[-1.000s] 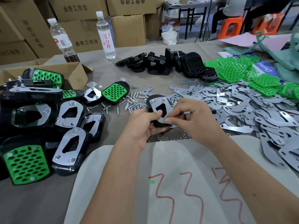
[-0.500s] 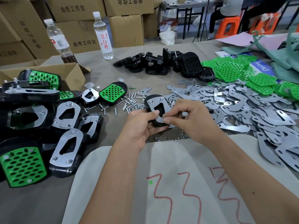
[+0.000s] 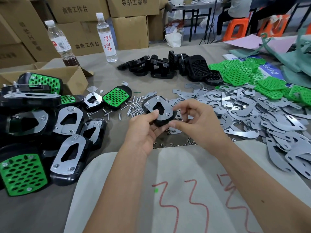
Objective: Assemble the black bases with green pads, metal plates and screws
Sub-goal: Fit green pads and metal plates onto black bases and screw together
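Observation:
My left hand (image 3: pixel 143 132) grips a black base (image 3: pixel 161 122) from below, thumb pressed on the metal plate (image 3: pixel 166 107) that lies on top with screws at its corners. My right hand (image 3: pixel 196 120) hovers just right of it, fingers loosely curled above the plate and thumb tip by the base's lower right edge; I see nothing in it. Loose screws (image 3: pixel 134 108) lie left of the base, small nuts (image 3: pixel 168 144) below it. Metal plates (image 3: pixel 235 106) spread to the right, green pads (image 3: pixel 239 73) behind them, bare black bases (image 3: pixel 161 68) at the back centre.
Finished bases with plates and green pads (image 3: pixel 67 158) are heaped at the left beside an open cardboard box (image 3: pixel 74 78). Two water bottles (image 3: pixel 106 37) stand at the back left. A pale sheet with red scribbles (image 3: pixel 168 182) covers the near table edge.
My right hand has let go of the plate's near corner and drawn slightly right, fingers lifted. My left hand still holds the base, now tilted a little more toward me.

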The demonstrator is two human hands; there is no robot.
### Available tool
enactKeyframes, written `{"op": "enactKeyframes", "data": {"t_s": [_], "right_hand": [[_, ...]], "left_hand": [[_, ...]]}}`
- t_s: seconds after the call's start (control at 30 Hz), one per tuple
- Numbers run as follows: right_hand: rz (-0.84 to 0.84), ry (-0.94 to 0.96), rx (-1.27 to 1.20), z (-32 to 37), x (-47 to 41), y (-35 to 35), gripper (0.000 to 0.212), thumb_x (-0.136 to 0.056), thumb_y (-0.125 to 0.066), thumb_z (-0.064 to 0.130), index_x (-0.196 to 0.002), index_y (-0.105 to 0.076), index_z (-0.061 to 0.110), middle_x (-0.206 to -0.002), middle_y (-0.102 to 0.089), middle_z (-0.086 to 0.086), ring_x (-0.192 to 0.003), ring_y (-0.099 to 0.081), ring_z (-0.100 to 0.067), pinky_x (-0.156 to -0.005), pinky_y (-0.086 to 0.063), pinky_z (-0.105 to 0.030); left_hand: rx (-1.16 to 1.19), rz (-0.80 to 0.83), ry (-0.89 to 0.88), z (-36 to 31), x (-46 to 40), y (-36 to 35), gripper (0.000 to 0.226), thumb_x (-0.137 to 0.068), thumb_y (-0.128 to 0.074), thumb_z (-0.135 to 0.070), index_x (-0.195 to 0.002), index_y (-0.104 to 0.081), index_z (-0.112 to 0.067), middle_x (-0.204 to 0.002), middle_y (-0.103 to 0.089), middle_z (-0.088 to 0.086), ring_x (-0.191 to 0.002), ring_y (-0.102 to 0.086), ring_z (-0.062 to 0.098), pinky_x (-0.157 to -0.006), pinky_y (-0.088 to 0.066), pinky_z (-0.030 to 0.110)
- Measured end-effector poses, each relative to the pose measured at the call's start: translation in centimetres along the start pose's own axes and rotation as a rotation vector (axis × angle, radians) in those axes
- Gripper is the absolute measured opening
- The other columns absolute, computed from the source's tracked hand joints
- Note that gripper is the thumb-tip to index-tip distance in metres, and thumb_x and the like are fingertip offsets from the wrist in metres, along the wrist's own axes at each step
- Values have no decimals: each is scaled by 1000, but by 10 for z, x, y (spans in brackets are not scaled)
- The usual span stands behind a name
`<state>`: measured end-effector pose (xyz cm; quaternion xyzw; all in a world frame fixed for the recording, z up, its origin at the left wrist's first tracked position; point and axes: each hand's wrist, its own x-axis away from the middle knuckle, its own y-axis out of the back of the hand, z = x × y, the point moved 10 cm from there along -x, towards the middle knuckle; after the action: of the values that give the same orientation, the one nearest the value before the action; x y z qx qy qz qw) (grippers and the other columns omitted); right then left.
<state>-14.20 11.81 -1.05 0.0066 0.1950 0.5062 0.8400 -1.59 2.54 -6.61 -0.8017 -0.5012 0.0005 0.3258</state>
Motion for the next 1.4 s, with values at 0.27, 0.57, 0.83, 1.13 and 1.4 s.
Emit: {"op": "enactKeyframes", "data": {"t_s": [0.27,0.57,0.83,1.13,1.4], "right_hand": [[-83,44,31,5,2,10,20,-75,-93,18,-81,-75,26,-87,-53,7,-70,-48,-16,-60,-44,-28],[-133,100,82,7,3,14,28,-86,-85,30,-71,-65,17,-79,-54,-1,-71,-50,-17,-62,-43,-33],[-102,192,458,19,3,-2,8,-95,-73,15,-89,-70,20,-92,-53,5,-75,-54,-8,-71,-39,-15],[148,220,817,22,3,-28,17,-104,-33,39,-96,-42,26,-98,-39,4,-71,-48,-25,-61,-46,-46],[121,234,847,29,5,-29,27,-105,-29,36,-95,-44,17,-95,-39,4,-65,-44,-26,-56,-39,-44]], "left_hand": [[44,-26,-27,-2,-1,2,11,-98,-58,4,-102,-68,6,-82,-78,17,-69,-77,27,-55,-61,31],[39,-45,-55,-1,-3,5,5,-97,-60,7,-99,-65,7,-77,-76,16,-70,-77,29,-60,-63,36],[-132,-26,-125,-3,1,-1,9,-91,-69,5,-97,-67,-1,-87,-76,15,-74,-76,27,-69,-64,41],[-260,-5,-178,-13,5,0,16,-85,-73,0,-100,-68,-5,-86,-74,12,-74,-75,26,-65,-63,39],[-217,71,-121,-12,5,-5,19,-96,-67,-13,-113,-65,-6,-101,-70,18,-82,-74,28,-65,-61,40]]}}
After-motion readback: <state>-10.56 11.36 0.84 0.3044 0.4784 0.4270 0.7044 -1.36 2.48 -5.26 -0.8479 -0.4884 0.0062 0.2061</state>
